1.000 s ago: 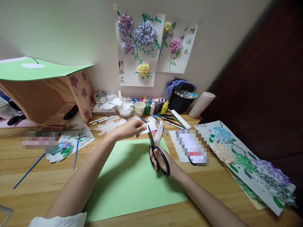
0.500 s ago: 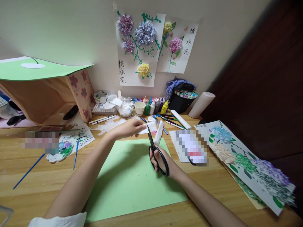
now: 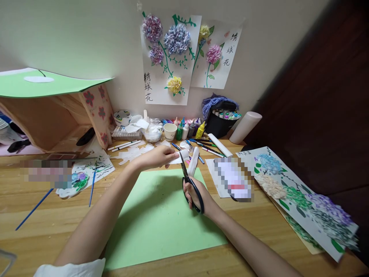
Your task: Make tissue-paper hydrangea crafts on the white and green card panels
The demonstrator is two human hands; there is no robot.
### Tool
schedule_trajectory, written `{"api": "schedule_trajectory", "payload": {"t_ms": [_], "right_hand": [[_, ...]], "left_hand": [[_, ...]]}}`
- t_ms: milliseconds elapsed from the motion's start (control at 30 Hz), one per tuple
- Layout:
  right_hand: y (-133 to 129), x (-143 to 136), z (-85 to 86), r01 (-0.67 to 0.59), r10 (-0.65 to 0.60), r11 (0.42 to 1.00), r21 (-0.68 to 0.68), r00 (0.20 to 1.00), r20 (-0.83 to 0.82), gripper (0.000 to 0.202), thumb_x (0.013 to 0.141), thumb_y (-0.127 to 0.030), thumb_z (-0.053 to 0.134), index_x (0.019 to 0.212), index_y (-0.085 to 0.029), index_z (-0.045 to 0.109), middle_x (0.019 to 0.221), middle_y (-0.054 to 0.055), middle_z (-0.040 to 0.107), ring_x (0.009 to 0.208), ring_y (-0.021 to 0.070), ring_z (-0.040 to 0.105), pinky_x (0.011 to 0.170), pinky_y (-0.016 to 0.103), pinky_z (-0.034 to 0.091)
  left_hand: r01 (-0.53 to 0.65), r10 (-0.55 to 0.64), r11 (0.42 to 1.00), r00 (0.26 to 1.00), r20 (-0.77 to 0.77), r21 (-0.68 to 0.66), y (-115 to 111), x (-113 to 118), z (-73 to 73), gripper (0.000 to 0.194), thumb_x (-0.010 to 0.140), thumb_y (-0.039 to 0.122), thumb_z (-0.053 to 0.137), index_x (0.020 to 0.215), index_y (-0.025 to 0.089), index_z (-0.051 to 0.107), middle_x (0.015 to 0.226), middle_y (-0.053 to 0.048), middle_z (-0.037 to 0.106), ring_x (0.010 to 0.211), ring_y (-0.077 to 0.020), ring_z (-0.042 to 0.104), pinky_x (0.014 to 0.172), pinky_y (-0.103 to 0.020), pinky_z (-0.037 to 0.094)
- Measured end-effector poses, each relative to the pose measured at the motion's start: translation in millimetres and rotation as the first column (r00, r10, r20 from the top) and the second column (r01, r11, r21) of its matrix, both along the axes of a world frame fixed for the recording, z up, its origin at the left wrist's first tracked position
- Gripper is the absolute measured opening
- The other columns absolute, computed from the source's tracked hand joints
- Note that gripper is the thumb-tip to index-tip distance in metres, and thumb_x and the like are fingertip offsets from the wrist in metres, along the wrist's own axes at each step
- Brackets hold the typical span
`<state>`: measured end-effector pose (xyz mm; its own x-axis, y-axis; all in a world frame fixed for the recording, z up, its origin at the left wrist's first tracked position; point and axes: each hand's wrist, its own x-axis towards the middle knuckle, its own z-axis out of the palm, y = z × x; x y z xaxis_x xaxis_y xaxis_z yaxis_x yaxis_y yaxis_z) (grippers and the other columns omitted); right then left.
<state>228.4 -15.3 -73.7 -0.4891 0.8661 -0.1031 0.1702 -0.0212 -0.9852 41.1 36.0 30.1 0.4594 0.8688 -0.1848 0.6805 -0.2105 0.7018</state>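
Observation:
My left hand (image 3: 161, 157) pinches a small strip of white paper (image 3: 182, 155) above the far edge of a green sheet (image 3: 161, 223). In my right hand (image 3: 196, 194) is a pair of black-handled scissors (image 3: 185, 169), blades pointing away from me and lying at the strip. My fingers are through the handle loops. A folded white paper strip (image 3: 193, 161) lies just behind the scissors, at the green sheet's far edge. Whether the blades have cut into the strip, I cannot tell.
Paint bottles (image 3: 186, 130), a paper cup (image 3: 170, 132) and a bowl of white scraps (image 3: 152, 133) line the wall. Pens (image 3: 207, 145) lie before a black marker case (image 3: 220, 123). Flower pictures (image 3: 300, 200) lie right; paintbrushes (image 3: 92, 187) and a cardboard box (image 3: 54, 123) are left.
The scissor handles have come closer together and the blades look more closed at the paper strip. My left hand has stayed nearly in place.

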Motion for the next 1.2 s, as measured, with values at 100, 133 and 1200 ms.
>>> {"api": "schedule_trajectory", "payload": {"t_ms": [100,133,1200], "right_hand": [[0.9,1.7,-5.5,0.002,-0.003,0.999,0.042,1.000,0.017,0.057,0.073,-0.076,0.036,0.075,-0.020,0.041,0.049,-0.009,0.036,0.033,0.0052,0.037,0.033,0.017,0.034],[1.2,2.0,-6.2,-0.004,0.003,0.999,0.040,1.000,0.021,0.057,0.073,-0.076,0.035,0.074,-0.020,0.041,0.049,-0.009,0.036,0.033,0.0054,0.037,0.033,0.018,0.033],[4.3,-5.5,12.3,0.173,-0.194,0.979,-0.104,0.949,-0.247,0.041,0.076,-0.058,0.056,0.078,-0.017,0.051,0.052,-0.005,0.052,0.045,0.0105,0.054,0.054,0.026,0.051]], "left_hand": [[-0.016,0.016,1.000,1.000,0.000,-0.005,-1.2,-0.8,2.1,0.049,0.084,0.058,0.035,0.063,0.015,0.048,0.056,0.000,0.051,0.047,-0.0077,0.036,0.046,-0.021,0.027],[-0.020,0.020,1.000,1.000,0.001,-0.006,-1.5,-1.1,2.6,0.049,0.083,0.058,0.036,0.063,0.015,0.048,0.056,0.000,0.051,0.047,-0.0077,0.036,0.046,-0.021,0.027],[0.154,-0.154,0.984,0.988,-0.001,-0.084,-5.8,8.9,-7.1,0.051,0.083,0.061,0.036,0.068,0.016,0.052,0.056,-0.001,0.053,0.049,-0.0099,0.044,0.045,-0.022,0.031]]}}
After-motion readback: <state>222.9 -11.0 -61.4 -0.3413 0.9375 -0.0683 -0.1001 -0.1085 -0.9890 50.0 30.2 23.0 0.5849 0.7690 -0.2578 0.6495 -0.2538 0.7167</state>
